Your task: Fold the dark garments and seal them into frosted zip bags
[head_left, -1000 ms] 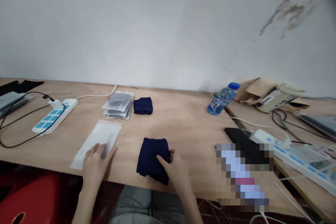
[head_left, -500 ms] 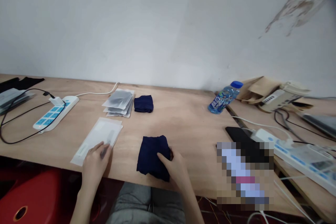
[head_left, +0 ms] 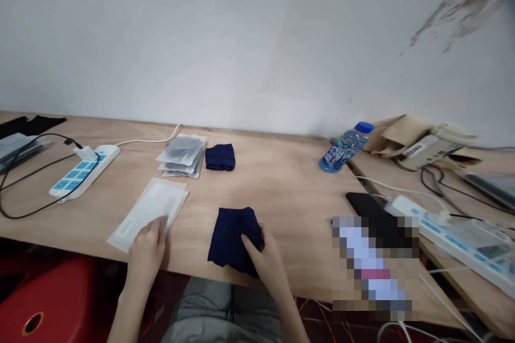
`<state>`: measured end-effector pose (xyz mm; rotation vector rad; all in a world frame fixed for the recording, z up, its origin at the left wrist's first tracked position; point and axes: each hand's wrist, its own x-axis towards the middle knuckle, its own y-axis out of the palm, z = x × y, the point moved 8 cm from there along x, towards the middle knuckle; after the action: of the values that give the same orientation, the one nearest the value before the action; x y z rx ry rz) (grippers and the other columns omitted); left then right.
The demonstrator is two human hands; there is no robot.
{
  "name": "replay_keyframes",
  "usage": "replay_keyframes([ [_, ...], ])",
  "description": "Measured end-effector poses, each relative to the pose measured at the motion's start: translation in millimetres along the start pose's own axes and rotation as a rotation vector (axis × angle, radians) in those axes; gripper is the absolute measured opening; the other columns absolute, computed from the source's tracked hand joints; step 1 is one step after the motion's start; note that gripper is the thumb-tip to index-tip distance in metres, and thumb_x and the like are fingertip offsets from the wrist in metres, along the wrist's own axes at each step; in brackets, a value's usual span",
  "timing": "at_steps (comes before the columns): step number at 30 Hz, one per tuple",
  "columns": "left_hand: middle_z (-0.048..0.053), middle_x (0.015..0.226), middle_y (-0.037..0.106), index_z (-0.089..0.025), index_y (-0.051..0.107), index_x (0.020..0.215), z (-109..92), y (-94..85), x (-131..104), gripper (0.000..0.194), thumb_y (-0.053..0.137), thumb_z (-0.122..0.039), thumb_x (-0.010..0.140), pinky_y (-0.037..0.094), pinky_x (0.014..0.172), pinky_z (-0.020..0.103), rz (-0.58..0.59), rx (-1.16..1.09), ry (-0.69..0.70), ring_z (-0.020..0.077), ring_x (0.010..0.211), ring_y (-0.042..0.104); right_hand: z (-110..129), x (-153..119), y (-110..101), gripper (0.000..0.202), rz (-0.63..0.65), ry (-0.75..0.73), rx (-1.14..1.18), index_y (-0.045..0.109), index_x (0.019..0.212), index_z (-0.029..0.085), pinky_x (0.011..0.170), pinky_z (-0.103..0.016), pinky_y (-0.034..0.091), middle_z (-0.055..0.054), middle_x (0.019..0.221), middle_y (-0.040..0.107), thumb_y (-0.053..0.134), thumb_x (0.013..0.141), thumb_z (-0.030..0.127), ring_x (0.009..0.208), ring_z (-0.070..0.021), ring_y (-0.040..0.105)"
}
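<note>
A small stack of frosted plastic bags (head_left: 151, 201) lies flat on the table to the left of centre. My left hand (head_left: 148, 244) is at its near right side, fingers bent together over the edge of the top bag; the thumb is mostly hidden. Right of it lies a folded navy cloth (head_left: 231, 236), roughly square. My right hand (head_left: 265, 254) grips its right edge, thumb on top and the other fingers mostly out of sight. Farther back, a smaller folded navy cloth (head_left: 220, 157) sits beside a pile of filled frosted bags (head_left: 183, 153).
A white power strip (head_left: 86, 171) with a black cable lies at the left. To the right stand a blue-capped bottle (head_left: 346, 147), a black phone-like slab (head_left: 374, 217) and another power strip (head_left: 450, 241). A red stool (head_left: 48, 300) is below the table's front left edge.
My left fingers have curled in slightly at the bag's edge, and the dark patch by the fingertips no longer shows. My right hand keeps its hold on the cloth, nearly still.
</note>
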<state>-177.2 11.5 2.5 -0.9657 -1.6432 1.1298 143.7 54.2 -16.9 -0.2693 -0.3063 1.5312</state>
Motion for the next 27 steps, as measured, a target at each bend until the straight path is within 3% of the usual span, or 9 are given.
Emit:
replay_keyframes([
  [4, 0.005, 0.093, 0.071, -0.021, 0.055, 0.116, 0.9, 1.0, -2.5, 0.025, 0.045, -0.029, 0.095, 0.038, 0.056, 0.027, 0.093, -0.002, 0.001, 0.0211, 0.071, 0.067, -2.8, -0.8, 1.9, 0.046, -0.023, 0.006, 0.131, 0.051, 0.121, 0.02, 0.088, -0.04, 0.055, -0.013, 0.112, 0.07, 0.058, 0.086, 0.048, 0.106, -0.0271, 0.067],
  [9, 0.004, 0.082, 0.071, -0.024, 0.063, 0.107, 2.8, 1.6, -7.3, 0.025, 0.042, -0.026, 0.095, 0.037, 0.057, 0.028, 0.103, 0.0, -0.011, 0.0211, 0.068, 0.066, -8.4, 0.9, 1.3, 0.053, -0.037, 0.036, 0.174, 0.043, 0.128, 0.02, 0.092, -0.043, 0.053, -0.014, 0.119, 0.068, 0.059, 0.086, 0.048, 0.111, -0.0269, 0.065],
  [13, 0.006, 0.092, 0.073, -0.022, 0.066, 0.105, 10.5, -7.1, -8.4, 0.026, 0.044, -0.027, 0.093, 0.044, 0.065, 0.031, -0.018, -0.077, -0.052, 0.0236, 0.077, 0.067, -10.9, 3.3, -1.2, 0.054, -0.032, 0.03, 0.156, 0.044, 0.131, 0.02, 0.095, -0.045, 0.052, -0.013, 0.121, 0.067, 0.059, 0.085, 0.045, 0.114, -0.0268, 0.063],
  [17, 0.009, 0.104, 0.072, -0.018, 0.067, 0.107, 6.8, -27.3, -9.7, 0.029, 0.043, -0.026, 0.093, 0.048, 0.083, 0.035, -0.248, -0.181, 0.048, 0.0249, 0.094, 0.066, -6.3, 9.1, -9.7, 0.048, 0.024, -0.002, 0.165, 0.051, 0.129, 0.021, 0.097, -0.044, 0.052, -0.011, 0.123, 0.067, 0.059, 0.085, 0.038, 0.114, -0.0256, 0.063],
  [20, 0.008, 0.11, 0.071, -0.019, 0.067, 0.112, -10.1, -39.0, -12.0, 0.03, 0.044, -0.025, 0.093, 0.047, 0.092, 0.037, -0.383, -0.255, 0.167, 0.0239, 0.101, 0.064, 3.4, 14.1, -19.0, 0.042, 0.146, -0.035, 0.155, 0.058, 0.124, 0.022, 0.1, -0.045, 0.049, -0.008, 0.123, 0.067, 0.061, 0.082, 0.031, 0.115, -0.0249, 0.062],
  [22, 0.007, 0.113, 0.07, -0.02, 0.065, 0.117, -29.1, -40.9, -12.1, 0.03, 0.047, -0.024, 0.093, 0.046, 0.094, 0.037, -0.413, -0.291, 0.244, 0.023, 0.102, 0.063, 12.4, 15.8, -26.0, 0.039, 0.231, -0.052, 0.12, 0.062, 0.12, 0.023, 0.103, -0.047, 0.047, -0.006, 0.123, 0.067, 0.062, 0.081, 0.028, 0.117, -0.0248, 0.061],
  [25, 0.006, 0.119, 0.068, -0.022, 0.061, 0.126, -66.2, -35.3, -8.2, 0.036, 0.05, -0.022, 0.091, 0.044, 0.098, 0.039, -0.374, -0.319, 0.349, 0.023, 0.106, 0.06, 28.3, 15.7, -34.8, 0.035, 0.33, -0.077, 0.063, 0.066, 0.116, 0.026, 0.105, -0.047, 0.045, -0.003, 0.121, 0.069, 0.062, 0.082, 0.026, 0.117, -0.0237, 0.061],
  [27, 0.006, 0.126, 0.065, -0.023, 0.057, 0.131, -93.5, -25.7, -2.6, 0.041, 0.048, -0.02, 0.091, 0.042, 0.1, 0.04, -0.287, -0.312, 0.422, 0.024, 0.111, 0.057, 38.8, 14.9, -38.5, 0.034, 0.37, -0.1, 0.026, 0.067, 0.114, 0.027, 0.106, -0.045, 0.045, -0.001, 0.118, 0.07, 0.063, 0.081, 0.025, 0.115, -0.0229, 0.062],
])
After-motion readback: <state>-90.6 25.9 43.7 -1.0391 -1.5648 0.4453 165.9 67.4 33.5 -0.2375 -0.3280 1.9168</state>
